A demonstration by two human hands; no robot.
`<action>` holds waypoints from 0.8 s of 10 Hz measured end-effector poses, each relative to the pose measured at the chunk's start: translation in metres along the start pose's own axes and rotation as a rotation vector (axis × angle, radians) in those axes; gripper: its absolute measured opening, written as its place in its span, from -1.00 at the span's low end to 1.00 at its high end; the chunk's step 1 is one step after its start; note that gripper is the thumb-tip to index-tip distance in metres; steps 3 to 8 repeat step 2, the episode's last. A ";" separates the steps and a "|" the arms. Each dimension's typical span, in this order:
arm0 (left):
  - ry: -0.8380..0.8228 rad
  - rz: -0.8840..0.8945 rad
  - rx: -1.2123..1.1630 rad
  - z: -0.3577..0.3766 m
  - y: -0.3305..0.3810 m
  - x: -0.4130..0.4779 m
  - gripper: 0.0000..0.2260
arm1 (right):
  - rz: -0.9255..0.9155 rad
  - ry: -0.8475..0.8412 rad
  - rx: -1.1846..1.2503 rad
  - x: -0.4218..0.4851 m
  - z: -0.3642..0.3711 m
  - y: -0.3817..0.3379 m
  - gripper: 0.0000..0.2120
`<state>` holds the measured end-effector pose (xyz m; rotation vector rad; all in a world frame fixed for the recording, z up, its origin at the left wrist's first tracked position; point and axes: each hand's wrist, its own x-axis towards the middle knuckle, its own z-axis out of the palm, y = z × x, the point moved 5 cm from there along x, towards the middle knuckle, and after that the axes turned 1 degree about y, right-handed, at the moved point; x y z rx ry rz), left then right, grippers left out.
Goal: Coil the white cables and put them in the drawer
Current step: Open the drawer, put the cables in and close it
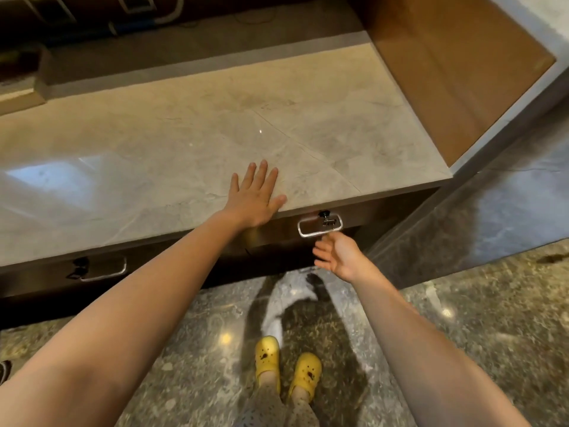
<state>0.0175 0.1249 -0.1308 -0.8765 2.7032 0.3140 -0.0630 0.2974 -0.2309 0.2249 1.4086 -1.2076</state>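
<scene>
Head view: our left hand [255, 199] lies flat, fingers spread, on the table [147, 143]. Our right hand [338, 254] hovers slack, palm-up, below the drawer handle [320, 228].

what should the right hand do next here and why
Probably lift the right hand slightly and hook its fingers into the metal handle to pull the drawer open: the drawer looks shut, the hand is open, palm up, just below the handle, and the left hand rests flat on the countertop.
</scene>
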 end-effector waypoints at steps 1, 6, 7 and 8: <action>-0.139 0.062 0.061 -0.017 0.001 -0.009 -0.39 | 0.226 -0.184 -0.829 -0.028 0.016 -0.011 -0.72; -0.334 0.200 0.092 -0.046 -0.001 -0.021 -0.48 | 0.482 -0.428 -1.326 -0.060 0.040 -0.040 -0.56; -0.334 0.200 0.092 -0.046 -0.001 -0.021 -0.48 | 0.482 -0.428 -1.326 -0.060 0.040 -0.040 -0.56; -0.334 0.200 0.092 -0.046 -0.001 -0.021 -0.48 | 0.482 -0.428 -1.326 -0.060 0.040 -0.040 -0.56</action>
